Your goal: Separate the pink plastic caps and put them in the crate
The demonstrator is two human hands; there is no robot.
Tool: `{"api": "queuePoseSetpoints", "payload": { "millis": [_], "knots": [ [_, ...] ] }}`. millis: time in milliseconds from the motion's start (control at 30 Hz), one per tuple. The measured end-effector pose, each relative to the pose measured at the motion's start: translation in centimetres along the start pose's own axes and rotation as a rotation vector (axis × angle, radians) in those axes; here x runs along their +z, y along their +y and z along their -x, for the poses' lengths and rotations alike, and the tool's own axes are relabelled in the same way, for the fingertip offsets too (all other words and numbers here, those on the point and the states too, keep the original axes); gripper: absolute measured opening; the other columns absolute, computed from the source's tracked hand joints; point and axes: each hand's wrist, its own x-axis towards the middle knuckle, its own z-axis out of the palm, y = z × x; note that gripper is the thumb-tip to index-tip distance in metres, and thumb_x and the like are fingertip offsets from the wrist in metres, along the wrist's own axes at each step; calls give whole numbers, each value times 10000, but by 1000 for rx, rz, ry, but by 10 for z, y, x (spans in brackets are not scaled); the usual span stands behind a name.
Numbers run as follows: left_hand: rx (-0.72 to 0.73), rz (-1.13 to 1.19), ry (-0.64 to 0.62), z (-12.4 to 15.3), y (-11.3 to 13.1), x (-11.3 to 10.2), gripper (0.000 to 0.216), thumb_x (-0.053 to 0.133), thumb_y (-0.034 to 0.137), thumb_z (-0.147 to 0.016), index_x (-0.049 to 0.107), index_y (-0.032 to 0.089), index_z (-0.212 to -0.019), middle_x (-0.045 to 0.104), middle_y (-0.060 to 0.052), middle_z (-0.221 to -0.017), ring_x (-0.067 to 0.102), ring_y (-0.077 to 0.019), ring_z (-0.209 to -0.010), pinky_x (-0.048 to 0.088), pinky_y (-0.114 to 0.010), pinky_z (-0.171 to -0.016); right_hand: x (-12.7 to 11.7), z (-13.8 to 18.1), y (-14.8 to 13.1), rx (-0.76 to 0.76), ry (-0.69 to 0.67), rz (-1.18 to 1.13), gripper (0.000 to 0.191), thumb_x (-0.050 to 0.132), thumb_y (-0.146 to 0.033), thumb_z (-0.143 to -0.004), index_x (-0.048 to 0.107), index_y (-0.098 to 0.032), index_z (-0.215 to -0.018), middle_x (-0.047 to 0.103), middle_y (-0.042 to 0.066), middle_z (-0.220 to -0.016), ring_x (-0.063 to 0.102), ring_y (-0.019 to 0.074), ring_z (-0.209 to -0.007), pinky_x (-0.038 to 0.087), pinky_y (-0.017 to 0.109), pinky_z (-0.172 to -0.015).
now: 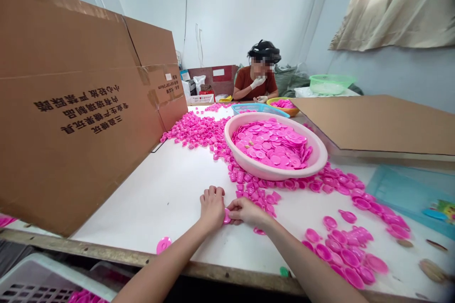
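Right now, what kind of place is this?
Probably a toy workshop: there are heaps of little pink cups, a tub full of pink discs, and a big cardboard box.

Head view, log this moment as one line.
left hand: at pink piece, grip unclear; right hand: pinching pink piece; pale basin: holds pink discs; pink cups: loose on table

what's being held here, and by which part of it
A small pink piece, by its right edge in the right grip; whether the left grip also holds it cannot be told.
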Motion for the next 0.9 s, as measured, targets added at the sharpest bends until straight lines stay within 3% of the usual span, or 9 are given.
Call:
{"api": "queuePoseSetpoints", "payload": {
  "millis": [133, 267, 400, 567, 667, 767, 833, 900],
  "knots": [
    [80, -21, -29, -1, 2, -1, 391, 612, 301, -620, 439, 196, -954, 397, -59, -986, 364, -225, -904, 274, -330, -751, -6, -6, -13, 155, -110, 76, 68, 555, -49, -696, 519, -107, -688, 587, 6, -503, 577, 107, -456, 478, 172, -461],
    [44, 44, -103, -5, 2, 3, 481, 660, 282, -554, 415, 205, -960, 381, -53, -1013, 365, -213, -906, 285, -307, -744, -6, -16, -22, 251, -200, 182, 158, 530, -5, -683, 456, -137, -636, 534, -32, -398, 570, 117, -408, 451, 148, -407],
    [-8, 133, -134, -6, -4, 10, 444, 625, 268, -567, 414, 204, -952, 400, -61, -997, 380, -218, -892, 293, -307, -719, -7, -23, -20, 272, -218, 151, 185, 503, 29, -668, 446, -147, -653, 527, -46, -381, 578, 126, -411, 456, 151, -412],
    [17, 166, -10, 1, -3, 4, 271, 452, 265, -734, 443, 180, -991, 468, -93, -977, 416, -247, -908, 287, -337, -726, -5, -20, -18, 277, -171, 142, 161, 500, 18, -677, 474, -140, -656, 540, -27, -387, 588, 141, -433, 455, 160, -403],
    [35, 184, 18, 7, 3, -5, 284, 227, 241, -843, 468, 176, -978, 541, -86, -841, 487, -224, -827, 301, -325, -697, 6, -9, -21, 200, -101, 206, 143, 489, -3, -700, 487, -135, -646, 527, -28, -381, 579, 133, -428, 446, 160, -403],
    [57, 206, -14, 20, -6, -25, 285, 219, 285, -856, 473, 183, -935, 563, -54, -692, 525, -186, -664, 325, -280, -600, 18, 4, -27, 40, -88, 264, 67, 505, -72, -731, 537, -131, -733, 569, -14, -465, 580, 130, -459, 455, 186, -440],
    [30, 192, 19, 41, -32, -48, 256, 252, 320, -850, 464, 198, -924, 566, -31, -662, 531, -176, -647, 337, -259, -586, 20, 10, -31, -143, 1, 361, 85, 508, -133, -755, 576, -138, -807, 616, 18, -593, 599, 139, -563, 466, 212, -530],
    [-89, 120, 100, 75, -78, -75, 250, 286, 383, -836, 462, 220, -908, 564, -1, -644, 541, -172, -669, 354, -247, -617, 15, 12, -35, -333, 227, 541, 142, 482, -158, -781, 604, -146, -852, 634, 56, -758, 594, 154, -726, 447, 237, -668]
  ]
}}
